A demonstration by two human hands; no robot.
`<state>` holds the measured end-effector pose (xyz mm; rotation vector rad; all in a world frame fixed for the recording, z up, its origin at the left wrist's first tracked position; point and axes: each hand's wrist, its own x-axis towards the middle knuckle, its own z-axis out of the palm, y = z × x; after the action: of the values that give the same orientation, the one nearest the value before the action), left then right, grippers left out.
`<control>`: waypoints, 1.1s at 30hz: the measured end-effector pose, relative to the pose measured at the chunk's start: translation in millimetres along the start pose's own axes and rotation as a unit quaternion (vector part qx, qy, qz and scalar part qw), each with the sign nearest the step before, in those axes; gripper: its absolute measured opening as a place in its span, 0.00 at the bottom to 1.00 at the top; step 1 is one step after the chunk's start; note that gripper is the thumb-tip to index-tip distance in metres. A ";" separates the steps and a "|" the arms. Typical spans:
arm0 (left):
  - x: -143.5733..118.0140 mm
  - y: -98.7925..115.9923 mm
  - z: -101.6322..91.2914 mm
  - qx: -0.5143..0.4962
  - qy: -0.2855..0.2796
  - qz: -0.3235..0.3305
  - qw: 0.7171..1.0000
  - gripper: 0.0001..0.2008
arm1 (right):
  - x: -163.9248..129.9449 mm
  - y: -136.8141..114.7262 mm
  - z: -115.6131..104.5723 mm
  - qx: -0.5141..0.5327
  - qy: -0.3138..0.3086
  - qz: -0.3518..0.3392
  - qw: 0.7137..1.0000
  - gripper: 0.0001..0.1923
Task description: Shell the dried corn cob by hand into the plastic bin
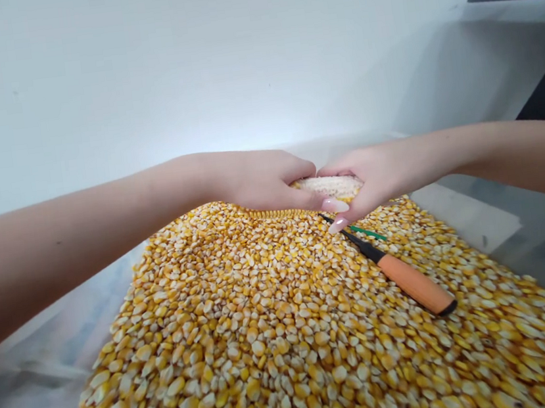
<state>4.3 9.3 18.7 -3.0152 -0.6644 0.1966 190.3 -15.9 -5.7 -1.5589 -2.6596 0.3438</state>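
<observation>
Loose corn kernels heaped nearest the camera, both hands closed on one corn cob at the far end of the heap.

From the head view, the kernels fill a clear bin below and in front of the hands, a sign that much shelling is already done. The left hand and right hand meet over the cob, fingers curled shut around it from either side; the strip showing between them looks pale and mostly bare, though it is too covered to be sure. Just under the right hand's fingertips a tool with an orange handle lies on the kernels, untouched, beside a thin green piece. A bare bin floor shows beyond the right hand; a white wall rises behind.
</observation>
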 end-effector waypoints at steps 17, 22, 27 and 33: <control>1.4 -0.9 -1.5 -0.040 0.000 -0.006 0.999 0.26 | 0.6 1.1 2.1 -0.025 -0.001 0.015 1.000 0.22; 1.1 -5.1 -0.7 -0.030 0.002 0.002 1.000 0.28 | -0.1 1.1 0.1 -0.030 0.015 0.024 0.999 0.21; 0.1 -7.0 -1.8 -0.042 -0.018 0.018 0.999 0.27 | 0.7 4.2 -1.5 -0.035 0.024 0.026 0.999 0.21; 2.1 -6.5 -1.1 -0.038 0.017 0.010 0.999 0.22 | -0.2 5.0 -3.9 -0.036 0.029 0.016 0.999 0.20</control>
<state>3.7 16.0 20.0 -3.0909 -0.6532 0.1243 195.2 -13.0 -2.9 -1.6055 -2.6341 0.2027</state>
